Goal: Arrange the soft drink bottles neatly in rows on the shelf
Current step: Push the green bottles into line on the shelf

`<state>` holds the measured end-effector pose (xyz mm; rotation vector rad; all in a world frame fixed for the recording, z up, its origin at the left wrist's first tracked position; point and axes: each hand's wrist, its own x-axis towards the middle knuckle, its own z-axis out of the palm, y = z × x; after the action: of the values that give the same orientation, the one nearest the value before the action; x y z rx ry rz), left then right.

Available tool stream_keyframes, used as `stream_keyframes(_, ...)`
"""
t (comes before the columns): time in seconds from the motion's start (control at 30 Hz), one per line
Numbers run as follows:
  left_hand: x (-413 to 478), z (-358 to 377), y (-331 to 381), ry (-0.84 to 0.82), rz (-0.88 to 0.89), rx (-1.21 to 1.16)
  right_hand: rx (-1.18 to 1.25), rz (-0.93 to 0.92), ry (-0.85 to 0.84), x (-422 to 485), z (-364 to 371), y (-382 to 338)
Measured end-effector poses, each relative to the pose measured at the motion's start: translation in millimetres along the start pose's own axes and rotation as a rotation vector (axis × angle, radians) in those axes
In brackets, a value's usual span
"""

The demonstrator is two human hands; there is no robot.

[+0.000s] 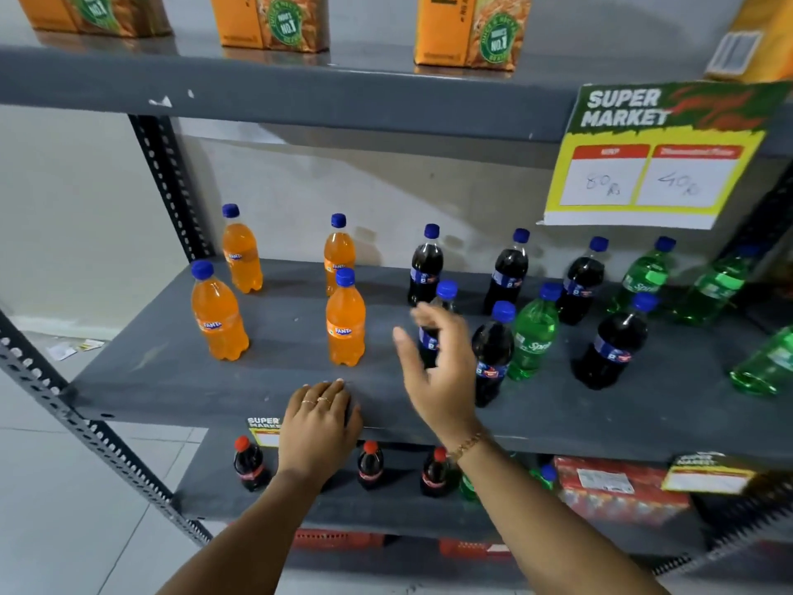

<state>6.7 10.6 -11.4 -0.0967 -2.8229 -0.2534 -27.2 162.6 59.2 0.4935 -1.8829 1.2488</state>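
From the head camera, the grey middle shelf [171, 380] carried the soft drink bottles in loose order. Four orange Fanta bottles [345, 324] stood upright at about 9 to 10 o'clock of the frame's centre, two in front and two behind, well apart from one another. The dark cola bottles [493, 358] clustered from the centre toward 3 o'clock, with green Sprite bottles [534, 337] mixed among them; further green bottles sat at the far 3 o'clock edge.

The left hand [319, 427] lay palm down on the shelf's front lip at 6 o'clock, fingers together and holding nothing. The right hand [442, 371] was raised just in front of a blue-capped cola bottle [446, 292], fingers spread apart, gripping nothing; whether it touched that bottle could not be told.

A price sign [652, 165] hung at 2 o'clock. Red-capped cola bottles [371, 465] stood on the lower shelf.
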Motion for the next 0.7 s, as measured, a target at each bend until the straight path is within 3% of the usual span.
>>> stream_keyframes(0.07, -0.5, 7.5, 11.0, 0.013, 0.058, 0.009, -0.087, -0.081, 0.225, 10.9, -33.3, 12.8)
stream_keyframes(0.17, 0.9, 17.1, 30.2, 0.018, 0.116, 0.002, -0.156, 0.179, 0.402, 13.0, -76.7, 49.9)
stream_keyframes(0.3, 7.9, 21.3, 55.7, -0.076, 0.13, -0.027, -0.198, 0.621, 0.13, 0.2, -100.1, 98.4)
stream_keyframes(0.4, 14.1, 30.8, 69.0, -0.132, 0.11, -0.03, -0.08, 0.817, 0.014, 0.5, -102.8, 120.5)
stream_keyframes(0.7, 13.0, 40.4, 68.4, -0.111, 0.071, 0.008, -0.073, 0.792, 0.062, -21.2, -117.5, 124.1)
